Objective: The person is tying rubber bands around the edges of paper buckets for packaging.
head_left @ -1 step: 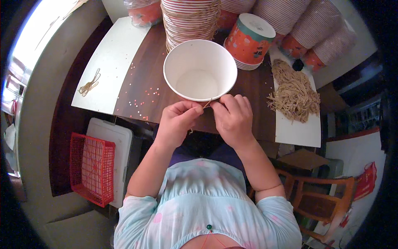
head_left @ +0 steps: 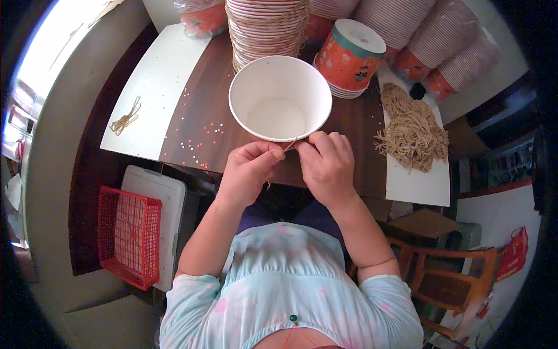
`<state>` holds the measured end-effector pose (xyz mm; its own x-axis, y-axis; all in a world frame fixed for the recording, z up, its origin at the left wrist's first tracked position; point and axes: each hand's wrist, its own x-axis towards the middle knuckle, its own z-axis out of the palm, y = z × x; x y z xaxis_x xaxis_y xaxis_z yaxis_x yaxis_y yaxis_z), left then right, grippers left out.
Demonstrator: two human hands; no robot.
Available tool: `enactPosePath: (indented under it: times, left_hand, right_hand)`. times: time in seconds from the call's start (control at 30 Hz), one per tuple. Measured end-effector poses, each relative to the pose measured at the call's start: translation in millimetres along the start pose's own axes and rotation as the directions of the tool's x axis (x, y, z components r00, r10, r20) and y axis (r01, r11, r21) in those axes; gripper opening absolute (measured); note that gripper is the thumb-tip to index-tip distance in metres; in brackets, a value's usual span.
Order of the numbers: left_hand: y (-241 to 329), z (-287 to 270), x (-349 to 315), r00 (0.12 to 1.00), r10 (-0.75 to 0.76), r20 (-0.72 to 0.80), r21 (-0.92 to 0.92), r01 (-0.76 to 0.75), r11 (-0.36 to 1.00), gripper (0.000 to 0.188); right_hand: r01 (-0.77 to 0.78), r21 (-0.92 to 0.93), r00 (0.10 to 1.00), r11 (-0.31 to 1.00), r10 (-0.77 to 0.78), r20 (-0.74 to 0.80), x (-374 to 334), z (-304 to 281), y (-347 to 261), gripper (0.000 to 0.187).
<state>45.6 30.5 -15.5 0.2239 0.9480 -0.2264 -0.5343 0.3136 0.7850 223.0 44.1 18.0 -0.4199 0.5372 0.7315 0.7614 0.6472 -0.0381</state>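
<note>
Red basket (head_left: pixel 129 237): lower left, beside the desk (head_left: pixel 369 148).
Left hand (head_left: pixel 251 168): thumb and forefinger pinching a thin cord (head_left: pixel 290 145).
White-lined tub (head_left: pixel 280 100): on the desk, white walls and base visible inside.
Cord position: between the hands, at the tub's near rim.
Right hand (head_left: pixel 326 166): curled, fingertips pinching the cord.
Orange tub (head_left: pixel 351 61): upside down, stacked.
</note>
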Motion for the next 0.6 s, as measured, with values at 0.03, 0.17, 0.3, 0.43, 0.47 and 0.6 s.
enactPosePath:
  times: [0.03, 0.17, 0.3, 0.43, 0.47, 0.6]
  left_hand:
    - [1.0, -0.2, 0.0, 0.999, 0.015, 0.037, -0.028, -0.014, 1.000, 0.010]
    - [2.3, 5.3, -7.9, 0.999, -0.008, -0.033, 0.006, 0.009, 1.000, 0.013]
    - [6.5, 5.8, -25.0, 1.000, -0.005, -0.012, 0.228, 0.008, 0.974, 0.017]
    - [8.2, 9.2, -39.3, 0.997, 0.080, -0.013, 0.410, -0.068, 0.909, 0.017]
    - [8.4, 11.6, -42.1, 0.991, 0.130, 0.013, 0.417, -0.123, 0.901, 0.017]
    - [10.7, 24.2, -47.3, 0.967, 0.253, 0.036, 0.506, -0.236, 0.829, 0.017]
  right_hand:
    - [-0.020, 0.008, 1.000, 1.000, 0.020, 0.001, 0.6, 0.5, -0.1, 0.011]
    - [-0.102, 0.104, 0.994, 0.989, 0.104, -0.013, 2.1, 2.3, 1.2, 0.014]
    - [-0.155, 0.290, 0.984, 0.944, 0.174, -0.040, -2.6, 1.1, 1.4, 0.025]
    - [-0.146, 0.339, 0.980, 0.929, 0.183, -0.079, -8.5, 2.8, -1.8, 0.035]
    - [-0.099, 0.322, 0.984, 0.942, 0.140, -0.108, -8.9, 4.2, -2.0, 0.036]
    - [0.133, 0.293, 0.980, 0.947, -0.083, -0.178, -2.0, 9.9, 2.4, 0.039]
